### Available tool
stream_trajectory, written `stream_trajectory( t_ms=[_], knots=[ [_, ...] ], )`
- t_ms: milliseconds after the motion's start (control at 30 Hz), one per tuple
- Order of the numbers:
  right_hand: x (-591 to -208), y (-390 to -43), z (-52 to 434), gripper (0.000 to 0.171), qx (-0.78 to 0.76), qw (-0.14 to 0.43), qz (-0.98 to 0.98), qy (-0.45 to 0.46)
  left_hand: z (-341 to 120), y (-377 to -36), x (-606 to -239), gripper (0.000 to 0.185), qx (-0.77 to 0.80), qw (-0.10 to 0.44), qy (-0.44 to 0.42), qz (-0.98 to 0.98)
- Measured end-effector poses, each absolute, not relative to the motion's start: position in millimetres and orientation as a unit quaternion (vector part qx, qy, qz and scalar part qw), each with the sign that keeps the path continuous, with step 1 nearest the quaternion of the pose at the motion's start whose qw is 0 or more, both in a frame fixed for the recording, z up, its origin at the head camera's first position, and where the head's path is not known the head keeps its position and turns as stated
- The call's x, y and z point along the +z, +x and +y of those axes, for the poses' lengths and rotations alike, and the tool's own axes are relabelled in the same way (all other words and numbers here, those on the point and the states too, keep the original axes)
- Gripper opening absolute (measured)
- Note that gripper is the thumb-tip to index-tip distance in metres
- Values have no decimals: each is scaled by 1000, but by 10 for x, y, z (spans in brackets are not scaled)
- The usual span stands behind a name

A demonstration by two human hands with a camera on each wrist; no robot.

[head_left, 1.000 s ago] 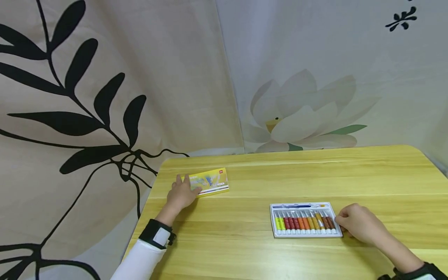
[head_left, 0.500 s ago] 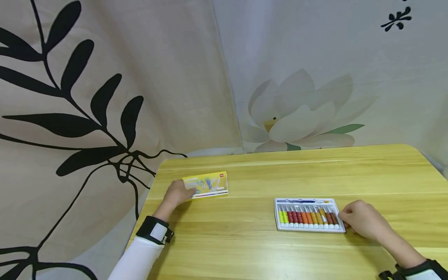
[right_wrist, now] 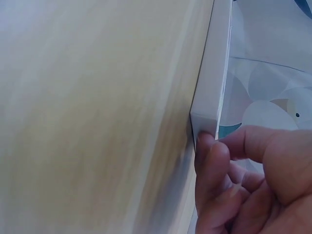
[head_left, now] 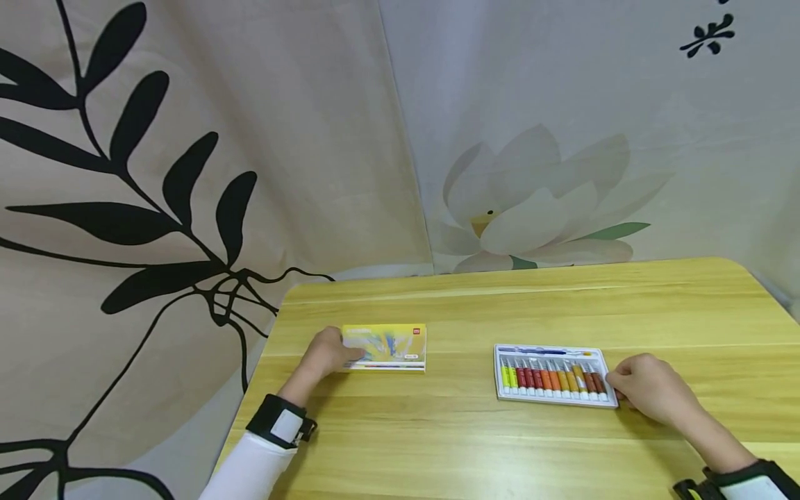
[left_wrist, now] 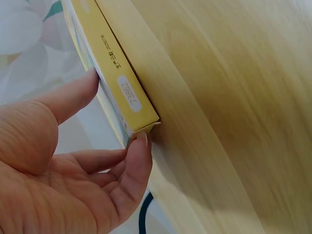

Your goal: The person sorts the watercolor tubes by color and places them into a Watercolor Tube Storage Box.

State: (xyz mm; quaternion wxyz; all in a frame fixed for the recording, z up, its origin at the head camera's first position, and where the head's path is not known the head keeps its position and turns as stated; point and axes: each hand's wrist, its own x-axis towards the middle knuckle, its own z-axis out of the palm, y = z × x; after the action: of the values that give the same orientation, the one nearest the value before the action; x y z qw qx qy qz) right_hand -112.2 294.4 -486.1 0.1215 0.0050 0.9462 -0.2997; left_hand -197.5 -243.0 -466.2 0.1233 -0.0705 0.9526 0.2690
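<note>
Left grip (head_left: 325, 355) pinches the near-left end of the yellow box (head_left: 389, 345), thumb on top and fingers at its corner, likely to keep it flat on the counter (head_left: 475, 444). Right grip (head_left: 646, 389) curls round the right end of the white tray (head_left: 551, 376), steadying it. Inside lie tubes (head_left: 553, 378), yellow through red to brown, capped white, side by side.

Yellow box (head_left: 387, 346); white tray (head_left: 553, 375), perhaps red-orange tubes (head_left: 550, 379)
</note>
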Motion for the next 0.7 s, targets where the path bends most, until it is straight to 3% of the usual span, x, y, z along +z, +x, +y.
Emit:
stream_trajectory(
  t_ms=[333, 700],
  knots=[
    [-4872, -1178, 2859, 22, -307, 109, 946, 5, -2244, -1904, -4688, 61, 275, 124, -44, 952],
    [-4863, -1142, 2683, 17, -317, 105, 943, -4, -1978, -1883, -4731, 36, 316, 131, -14, 940]
  ],
)
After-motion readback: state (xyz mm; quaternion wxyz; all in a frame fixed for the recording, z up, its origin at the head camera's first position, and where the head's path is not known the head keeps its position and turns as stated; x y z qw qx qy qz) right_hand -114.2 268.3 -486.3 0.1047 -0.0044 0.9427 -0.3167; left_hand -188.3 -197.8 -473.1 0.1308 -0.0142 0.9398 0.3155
